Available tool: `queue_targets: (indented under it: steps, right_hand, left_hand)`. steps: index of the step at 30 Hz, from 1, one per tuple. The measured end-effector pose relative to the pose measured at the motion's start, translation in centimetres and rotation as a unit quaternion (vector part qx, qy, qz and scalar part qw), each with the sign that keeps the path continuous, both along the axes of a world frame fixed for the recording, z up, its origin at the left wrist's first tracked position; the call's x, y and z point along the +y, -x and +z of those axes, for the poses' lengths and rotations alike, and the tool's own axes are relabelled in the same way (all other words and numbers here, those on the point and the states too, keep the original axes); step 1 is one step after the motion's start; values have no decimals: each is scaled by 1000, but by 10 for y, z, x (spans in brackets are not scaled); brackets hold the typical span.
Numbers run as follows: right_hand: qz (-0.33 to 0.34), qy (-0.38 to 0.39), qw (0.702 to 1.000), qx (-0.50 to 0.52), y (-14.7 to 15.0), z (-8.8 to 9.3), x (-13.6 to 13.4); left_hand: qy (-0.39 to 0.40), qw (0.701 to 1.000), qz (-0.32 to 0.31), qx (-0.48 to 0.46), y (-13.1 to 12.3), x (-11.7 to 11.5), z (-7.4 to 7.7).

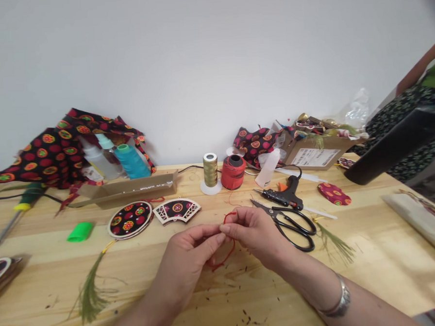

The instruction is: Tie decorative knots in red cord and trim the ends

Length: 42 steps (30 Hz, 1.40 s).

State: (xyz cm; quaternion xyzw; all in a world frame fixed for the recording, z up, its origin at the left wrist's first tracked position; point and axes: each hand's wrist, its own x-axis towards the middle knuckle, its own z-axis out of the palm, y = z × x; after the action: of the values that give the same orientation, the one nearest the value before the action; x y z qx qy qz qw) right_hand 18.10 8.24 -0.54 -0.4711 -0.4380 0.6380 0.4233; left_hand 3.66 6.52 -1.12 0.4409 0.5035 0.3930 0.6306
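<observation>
My left hand (189, 259) and my right hand (252, 234) meet above the wooden table (224, 299), each pinching a red thread (227, 243) between fingertips. The thread forms a loose loop that hangs below my fingers. Just right of my right hand lie black-handled scissors (292, 227). A red thread spool (233, 173) stands farther ahead, and its strand trails towards my hands. Left of my hands are a round fabric-faced wooden ornament (130, 219) and a fan-shaped one (176, 210). Green feathery tassels lie on both sides, one (89, 296) at lower left and one (334, 242) at right.
A black glue gun (285, 194) and a gold thread spool (210, 170) stand ahead of my hands. Patterned fabric (56, 152), bottles and a screwdriver (19, 219) occupy the left; a cardboard box (314, 155) sits back right. A person (408, 124) stands beyond the table's right edge.
</observation>
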Motion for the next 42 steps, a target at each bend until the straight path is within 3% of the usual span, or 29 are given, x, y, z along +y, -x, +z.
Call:
queue_targets:
  steps: [9, 20, 30, 34, 37, 42]
  right_hand:
    - [-14, 28, 999, 13, -1, 3, 0]
    - [23, 44, 999, 6, -3, 11, 1]
    - [41, 48, 998, -10, -4, 5, 0]
    - [66, -1, 996, -55, -9, 7, 2]
    - [96, -79, 981, -148, -14, 7, 3]
    - [62, -212, 907, -358, -13, 7, -9]
  left_hand:
    - [49, 998, 3, -31, 0, 1, 0]
    - [92, 995, -12, -38, 1, 2, 6]
    - [112, 990, -20, -85, 0, 3, 1]
    - [113, 989, 1, -93, 2, 5, 2]
    - [110, 990, 38, -82, 4, 8, 1]
    - [106, 987, 78, -91, 5, 10, 1]
